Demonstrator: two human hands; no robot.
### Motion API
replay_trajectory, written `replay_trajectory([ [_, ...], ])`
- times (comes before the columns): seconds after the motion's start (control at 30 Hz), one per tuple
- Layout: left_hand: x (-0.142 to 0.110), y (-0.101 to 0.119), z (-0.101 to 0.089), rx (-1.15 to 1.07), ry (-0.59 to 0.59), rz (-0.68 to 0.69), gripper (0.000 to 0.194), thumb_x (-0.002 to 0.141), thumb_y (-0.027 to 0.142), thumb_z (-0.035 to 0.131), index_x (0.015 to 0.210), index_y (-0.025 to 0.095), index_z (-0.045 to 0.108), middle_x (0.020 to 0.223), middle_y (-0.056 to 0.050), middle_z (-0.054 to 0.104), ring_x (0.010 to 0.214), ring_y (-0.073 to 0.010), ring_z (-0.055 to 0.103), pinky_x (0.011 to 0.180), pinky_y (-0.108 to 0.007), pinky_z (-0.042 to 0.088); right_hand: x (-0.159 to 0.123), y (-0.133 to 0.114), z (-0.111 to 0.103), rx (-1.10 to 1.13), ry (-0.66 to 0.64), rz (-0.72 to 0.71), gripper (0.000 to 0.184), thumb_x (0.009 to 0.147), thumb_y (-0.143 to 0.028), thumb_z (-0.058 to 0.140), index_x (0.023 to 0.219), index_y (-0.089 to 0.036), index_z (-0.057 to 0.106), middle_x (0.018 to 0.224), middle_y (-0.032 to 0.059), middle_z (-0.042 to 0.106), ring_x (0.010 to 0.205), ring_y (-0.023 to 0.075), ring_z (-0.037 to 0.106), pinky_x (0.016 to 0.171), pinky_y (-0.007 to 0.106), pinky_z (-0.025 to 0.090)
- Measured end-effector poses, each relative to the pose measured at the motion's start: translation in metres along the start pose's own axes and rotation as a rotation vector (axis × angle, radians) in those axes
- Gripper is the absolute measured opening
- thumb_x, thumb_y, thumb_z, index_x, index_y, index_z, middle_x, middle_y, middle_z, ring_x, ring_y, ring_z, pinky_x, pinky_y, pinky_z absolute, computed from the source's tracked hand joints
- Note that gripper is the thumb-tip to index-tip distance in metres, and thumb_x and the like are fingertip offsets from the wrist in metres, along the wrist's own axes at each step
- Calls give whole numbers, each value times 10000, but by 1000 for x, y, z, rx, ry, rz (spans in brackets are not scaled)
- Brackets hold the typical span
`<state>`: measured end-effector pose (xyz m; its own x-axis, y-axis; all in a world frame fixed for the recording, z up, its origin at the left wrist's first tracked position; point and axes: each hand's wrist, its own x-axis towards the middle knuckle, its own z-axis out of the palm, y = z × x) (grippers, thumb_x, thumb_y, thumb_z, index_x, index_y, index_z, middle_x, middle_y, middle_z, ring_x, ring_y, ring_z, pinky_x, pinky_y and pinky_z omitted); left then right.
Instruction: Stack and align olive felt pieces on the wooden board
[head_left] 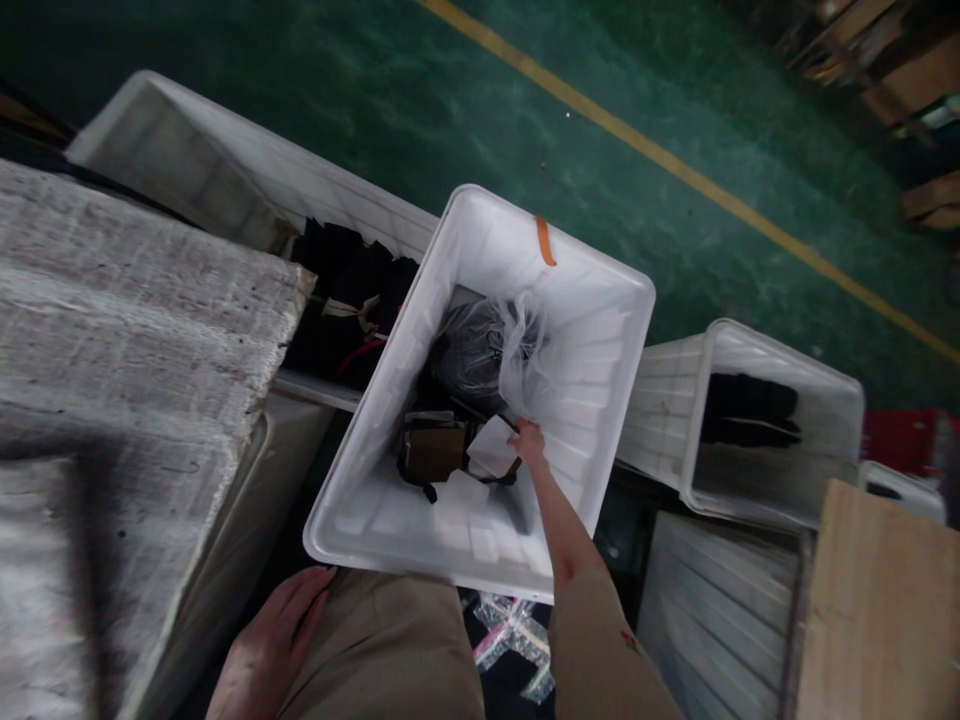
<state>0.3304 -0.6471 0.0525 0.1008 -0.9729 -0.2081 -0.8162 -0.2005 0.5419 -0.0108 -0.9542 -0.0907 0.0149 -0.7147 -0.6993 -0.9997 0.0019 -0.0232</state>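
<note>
A deep white plastic tub (600, 375) stands in front of me. My right hand (527, 441) reaches down into it, its fingers closed on the edge of a white sheet of paper (493, 447). Next to that sheet lies a brown, dark-edged bundle (435, 453), with another white sheet (461, 497) lower down. A clear plastic bag (480, 350) with dark contents rests behind them. Outside the tub, my left hand (274, 635) is beside its near-left corner, fingers stretched out and nothing seen in them.
Left of the tub are a fabric-covered stack (135, 320) and a long bin (300, 165) with dark bundles (349, 280). Right are another white bin (667, 400) with dark cloth and a wooden board (877, 600). A yellow line (600, 118) crosses the green floor.
</note>
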Motion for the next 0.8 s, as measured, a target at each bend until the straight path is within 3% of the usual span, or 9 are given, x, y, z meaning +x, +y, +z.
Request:
replay_trajectory([
  [0.13, 5, 8, 6, -30, 23, 28, 314, 916, 395, 447, 1127, 261, 637, 1139, -37, 658, 979, -184, 663, 878, -285, 554, -6, 0, 0, 0, 25, -26, 300, 785, -232, 670, 1055, -140, 576, 1081, 90, 608, 1065, 197, 497, 862, 264, 366],
  [0.37, 26, 38, 12, -85, -12, 111, 297, 920, 275, 469, 1180, 269, 612, 1188, -51, 626, 1074, -192, 620, 920, -305, 534, -20, 3, 10, 31, 82, -80, 282, 804, -182, 613, 1075, -172, 534, 1152, 83, 563, 1063, 210, 464, 877, 274, 334],
  [0.53, 31, 39, 21, -111, -18, 152, 296, 905, 227, 493, 1175, 263, 611, 1163, -56, 637, 1072, -187, 623, 909, -280, 538, -19, 8, 19, 73, 85, -87, 266, 826, -187, 570, 1089, -171, 532, 1126, 86, 580, 1060, 219, 483, 892, 280, 352],
  [0.67, 34, 38, 30, -141, -22, 151, 304, 904, 213, 484, 1179, 253, 607, 1156, -61, 640, 1062, -181, 629, 900, -271, 542, -2, 17, 22, 107, 53, -88, 383, 796, -185, 593, 1173, -154, 530, 1177, 108, 586, 1129, 230, 480, 954, 292, 345],
  [0.8, 35, 42, 37, -181, -8, 73, 301, 921, 226, 451, 1177, 262, 605, 1172, -60, 627, 1078, -182, 619, 895, -275, 546, 26, 26, 21, 160, -38, -130, 616, 674, -222, 719, 1256, -177, 521, 1246, 90, 583, 1165, 227, 496, 955, 284, 371],
])
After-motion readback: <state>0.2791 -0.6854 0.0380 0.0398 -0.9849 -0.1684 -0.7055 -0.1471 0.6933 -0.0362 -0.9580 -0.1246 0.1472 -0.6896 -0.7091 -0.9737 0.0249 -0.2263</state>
